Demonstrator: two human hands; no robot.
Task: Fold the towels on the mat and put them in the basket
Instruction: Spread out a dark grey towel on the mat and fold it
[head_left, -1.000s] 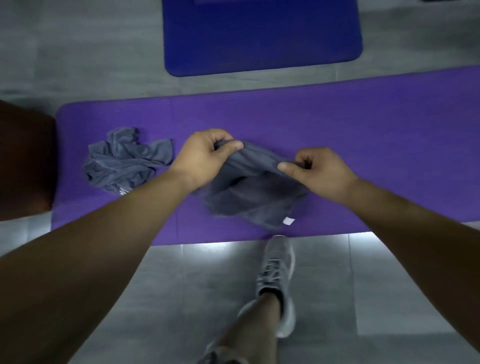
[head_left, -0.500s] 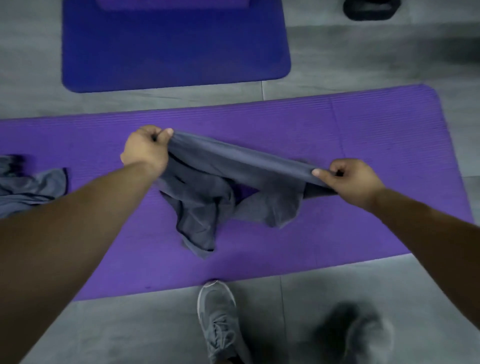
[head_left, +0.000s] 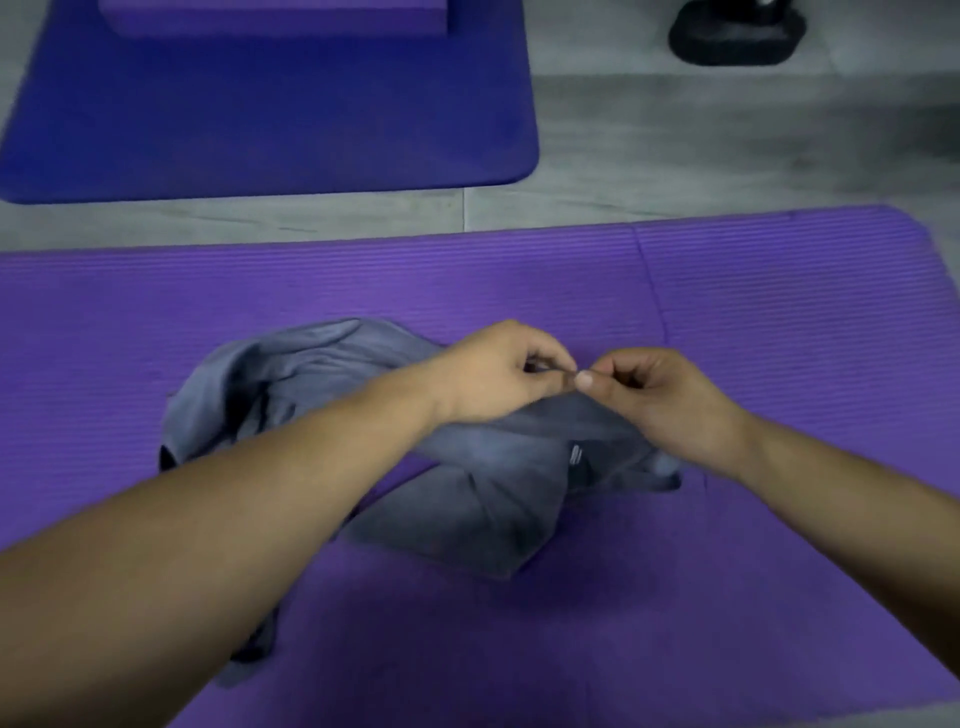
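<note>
Where left hand (head_left: 498, 376) meets right hand (head_left: 662, 397), both pinch the towel (head_left: 488, 499).

Towel (head_left: 498, 499): lying bunched on the near mat (head_left: 779, 322), mid-mat.
Left hand (head_left: 493, 374), right hand (head_left: 660, 395): meeting side by side above the towel, pinching its edge.
Far mat (head_left: 311, 114): lying behind the near mat, leftward.
Block (head_left: 270, 15): sitting on the far mat.
Low object (head_left: 737, 36): standing far right, behind.

Grey towel (head_left: 467, 499), white tag; ribbed purple mat (head_left: 779, 322); dark blue mat (head_left: 270, 109); grey floor (head_left: 727, 145)
</note>
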